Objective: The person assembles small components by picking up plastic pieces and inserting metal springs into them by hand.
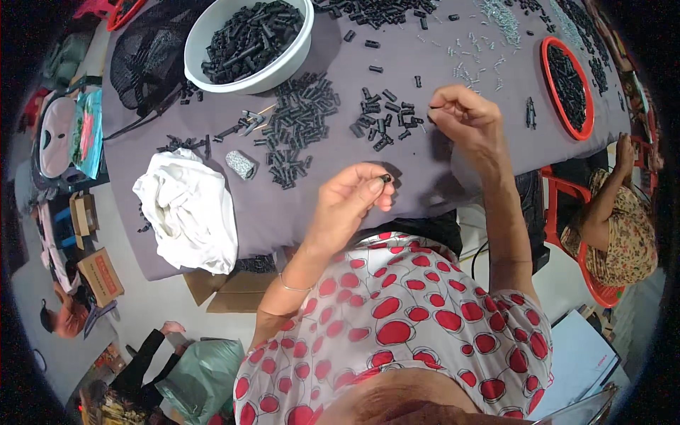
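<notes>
My left hand (350, 198) is raised over the near edge of the grey-covered table (425, 170), pinching a small black plastic piece (385, 178) between thumb and fingertips. My right hand (464, 117) hovers to the right of a small pile of black plastic pieces (382, 120), its fingers curled around a thin small part that is barely visible. A larger pile of black pieces (297, 124) lies to the left of it.
A white bowl (283, 67) full of black pieces stands at the back. A white cloth (188, 212) lies at the table's left edge, a red tray (545, 78) of black parts at the right, with small metal springs (489, 42) nearby. Another person (616, 212) sits at the right on a red chair.
</notes>
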The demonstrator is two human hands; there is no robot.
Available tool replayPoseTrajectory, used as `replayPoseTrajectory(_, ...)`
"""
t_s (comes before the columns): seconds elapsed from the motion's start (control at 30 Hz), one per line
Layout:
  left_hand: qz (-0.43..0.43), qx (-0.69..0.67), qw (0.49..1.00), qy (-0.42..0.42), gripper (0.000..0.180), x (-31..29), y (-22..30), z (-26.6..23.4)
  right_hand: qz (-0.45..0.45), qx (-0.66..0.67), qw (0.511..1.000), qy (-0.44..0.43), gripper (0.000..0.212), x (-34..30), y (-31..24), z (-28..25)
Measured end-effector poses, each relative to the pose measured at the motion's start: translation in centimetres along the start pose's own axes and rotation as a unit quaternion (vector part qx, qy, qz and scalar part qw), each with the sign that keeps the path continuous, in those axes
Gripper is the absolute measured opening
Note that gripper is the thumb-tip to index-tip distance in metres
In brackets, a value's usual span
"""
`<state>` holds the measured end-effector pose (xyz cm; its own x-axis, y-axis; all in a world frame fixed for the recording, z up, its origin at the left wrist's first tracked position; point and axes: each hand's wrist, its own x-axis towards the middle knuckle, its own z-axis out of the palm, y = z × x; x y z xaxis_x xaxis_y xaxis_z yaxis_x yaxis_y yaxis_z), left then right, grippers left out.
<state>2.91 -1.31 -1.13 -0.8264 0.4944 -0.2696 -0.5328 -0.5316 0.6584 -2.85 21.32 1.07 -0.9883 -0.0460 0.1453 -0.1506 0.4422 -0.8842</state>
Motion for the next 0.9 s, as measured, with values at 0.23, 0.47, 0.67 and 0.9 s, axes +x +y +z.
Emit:
replayPoseTrajectory(0.23,0.011,0.02,0.999,0.045,0.02,0.3,0.2,1.0,0.143,0.268,0.953,-0.012,0.009,-2.5,-1.9,2.2)
replayPoseTrajectory(0.47,0.042,0.034,0.995,0.09,0.019,0.2,0.0,1.6,0.076,0.317,0.946,-0.003,0.012,-4.3,-2.9,3.9)
replayPoseTrajectory(0.67,0.064,0.051,0.993,0.086,0.019,-0.1,-0.1,2.0,0.054,0.319,0.946,0.008,0.012,-5.3,-3.4,4.4)
replayPoseTrajectory(0.9,0.047,0.047,0.993,0.096,0.02,-0.4,0.2,2.3,0.045,0.319,0.947,-0.005,0.012,-5.7,-3.4,4.5)
